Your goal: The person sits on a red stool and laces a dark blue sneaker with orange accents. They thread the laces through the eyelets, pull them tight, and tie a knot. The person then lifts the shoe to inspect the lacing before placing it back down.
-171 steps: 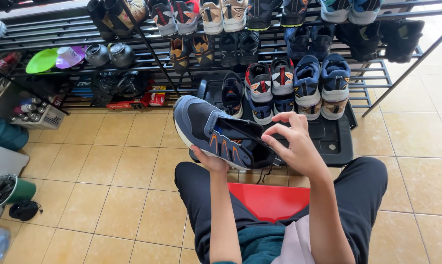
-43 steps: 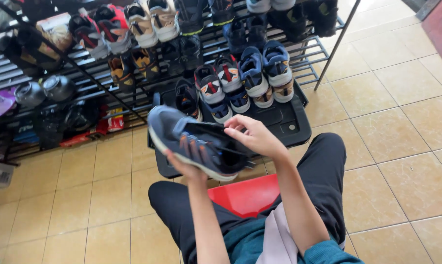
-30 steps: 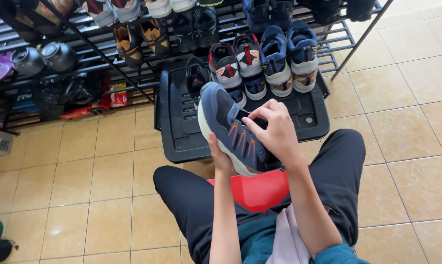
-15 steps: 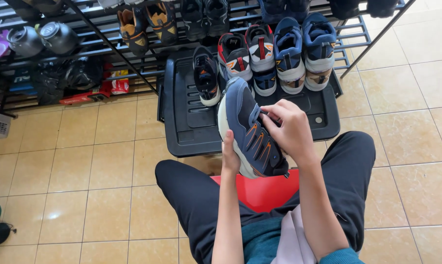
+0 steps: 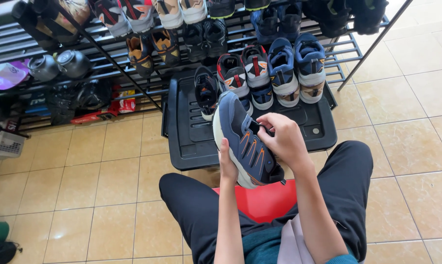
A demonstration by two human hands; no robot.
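Posture: person sat on a red stool (image 5: 260,200), knees apart, over a tiled floor (image 5: 108,166).
Held thing: one dark blue sneaker (image 5: 243,142) with orange side stripes, up off the floor between the knees, in front of the black tray (image 5: 182,142).
Sneaker axis: long axis ran away from the body, toe up and toward the rack, heel low near the stool; upper tilted toward the right side.
Left hand (image 5: 227,164): underneath, fingers clenched round the sole edge near the heel, carrying the weight.
Right hand (image 5: 282,142): on top at the tongue and lace area, fingers pinched on something dark there; whether a lace or the tongue, could not tell.
Key relation: sneaker opening lay directly under the right fingers; right hand nearer the laces, left nearer the sole.
Tray: held a black sneaker (image 5: 206,90) on its left part, and pairs in red-and-white (image 5: 243,73) and blue (image 5: 296,68) along its back edge.
Rack (image 5: 104,58): metal shelves behind the tray, crowded with more shoes; two dark helmets (image 5: 60,66) at left.
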